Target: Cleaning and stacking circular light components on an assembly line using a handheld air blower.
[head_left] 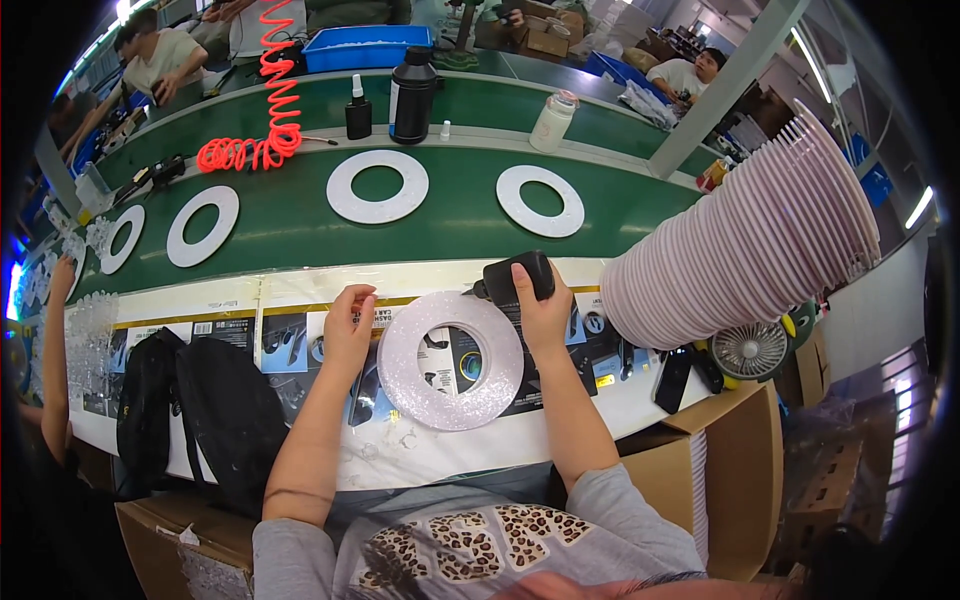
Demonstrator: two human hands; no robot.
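In my right hand [545, 308] is a black squeeze bottle [520, 277], tipped so that its narrow nozzle points left above the far edge of a ring. This flat white, speckled ring [405, 365] has a wide central hole and lies in front of me. My left hand [348, 318] hovers beside the ring's far left edge, fingers loosely bent and apart, with nothing visible in them. Through the hole, part of a printed package beneath shows. Small clear pieces [408, 440] lie by the ring's near edge.
A tall leaning stack of rings [730, 240] stands at right, near a small fan [748, 350] and phone [673, 380]. A black backpack [235, 415] lies left. Several rings [378, 187] rest on the green belt [460, 210]. Beyond stand bottles [412, 95]. Another person's arm [57, 350] reaches in at left.
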